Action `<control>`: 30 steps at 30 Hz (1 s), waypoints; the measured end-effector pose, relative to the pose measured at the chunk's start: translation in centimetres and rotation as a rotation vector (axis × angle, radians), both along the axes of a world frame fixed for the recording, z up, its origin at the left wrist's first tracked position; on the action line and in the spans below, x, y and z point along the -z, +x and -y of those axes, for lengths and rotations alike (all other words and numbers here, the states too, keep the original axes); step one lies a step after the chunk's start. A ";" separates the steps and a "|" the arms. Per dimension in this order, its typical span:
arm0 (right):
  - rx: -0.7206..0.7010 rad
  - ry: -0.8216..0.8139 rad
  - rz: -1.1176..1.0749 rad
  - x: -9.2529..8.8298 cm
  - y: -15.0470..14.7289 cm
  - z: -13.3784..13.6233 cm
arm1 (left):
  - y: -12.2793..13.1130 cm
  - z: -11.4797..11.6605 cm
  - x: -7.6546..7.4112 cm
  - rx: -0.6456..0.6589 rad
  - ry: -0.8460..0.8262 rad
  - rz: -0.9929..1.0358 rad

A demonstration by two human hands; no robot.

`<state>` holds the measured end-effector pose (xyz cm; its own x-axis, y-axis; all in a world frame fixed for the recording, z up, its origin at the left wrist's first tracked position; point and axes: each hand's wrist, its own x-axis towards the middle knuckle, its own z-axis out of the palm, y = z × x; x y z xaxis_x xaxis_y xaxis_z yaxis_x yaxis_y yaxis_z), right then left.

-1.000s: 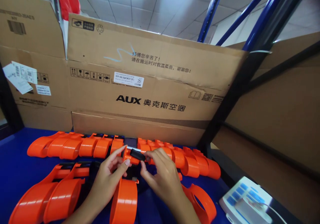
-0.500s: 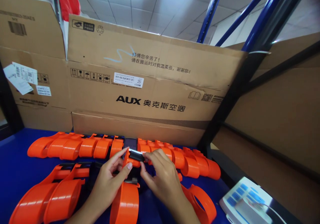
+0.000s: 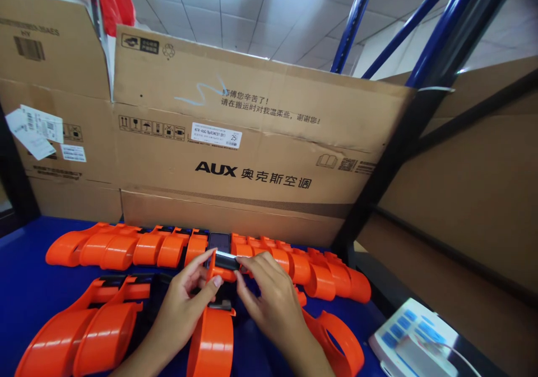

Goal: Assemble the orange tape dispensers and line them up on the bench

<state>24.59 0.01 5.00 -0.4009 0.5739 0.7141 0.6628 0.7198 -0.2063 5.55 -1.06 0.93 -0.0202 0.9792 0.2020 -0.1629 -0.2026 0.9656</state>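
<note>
My left hand [image 3: 193, 290] is closed on an orange plastic tape dispenser [image 3: 222, 274], fingers behind it and thumb on its near side. A black strip with a white toothed blade [image 3: 226, 260] lies across the dispenser's top. At the right end of that black strip, my right hand [image 3: 269, 287] pinches it between thumb and fingertips. An orange curved band [image 3: 212, 340] with a dark piece on top shows below my hands; whether it joins the held part I cannot tell.
Orange dispensers stand in a row [image 3: 159, 248] along the back of the blue surface [image 3: 25, 270], with larger ones [image 3: 105, 338] at front left and another [image 3: 340, 338] at front right. A white device with blue keys [image 3: 403, 326] sits far right. Cardboard [image 3: 252, 142] walls the back.
The black strip and my right fingertips have shifted slightly left against the orange dispenser. My left hand keeps its hold, almost still.
</note>
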 end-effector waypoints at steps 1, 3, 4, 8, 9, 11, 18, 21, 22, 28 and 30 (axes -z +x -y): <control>-0.022 -0.019 -0.014 0.0 0.0 0.0 | 0.0 0.0 -0.1 0.011 -0.007 0.029; -0.056 -0.060 -0.071 0.0 0.1 0.0 | 0.0 -0.1 -0.2 0.039 -0.030 0.087; -0.052 -0.082 -0.112 0.0 0.2 0.0 | -0.1 -0.2 -0.2 0.050 -0.042 0.110; 0.128 -0.226 -0.113 0.0 0.9 -0.5 | -0.6 -0.5 0.0 0.046 -0.069 0.161; 0.190 -0.286 -0.025 0.0 1.1 -0.6 | -0.7 -0.6 0.1 0.046 -0.076 0.166; 0.311 -0.406 0.206 0.1 1.5 -0.7 | -0.9 -0.7 0.1 0.049 -0.088 0.171; 0.457 -0.530 0.455 1.1 2.0 -0.9 | -0.5 -0.2 -0.2 0.055 -0.060 0.157; 0.441 -0.559 0.476 1.3 1.8 -0.9 | -0.3 -0.1 -0.3 0.065 -0.056 0.146; 0.430 -0.569 0.482 1.3 1.8 -1.0 | -0.3 -0.1 -0.4 0.066 -0.052 0.141; 0.429 -0.600 0.478 1.4 1.8 -1.1 | -0.3 -0.1 -0.7 0.043 -0.055 0.138; 0.433 -0.609 0.479 1.6 1.8 -1.2 | -0.3 -0.1 -0.7 0.048 -0.049 0.132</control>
<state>26.37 1.20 3.38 -0.2384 0.9701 0.0461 0.9649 0.2420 -0.1022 5.28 -0.96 1.59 0.0037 0.9883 0.1527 -0.2971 -0.1447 0.9438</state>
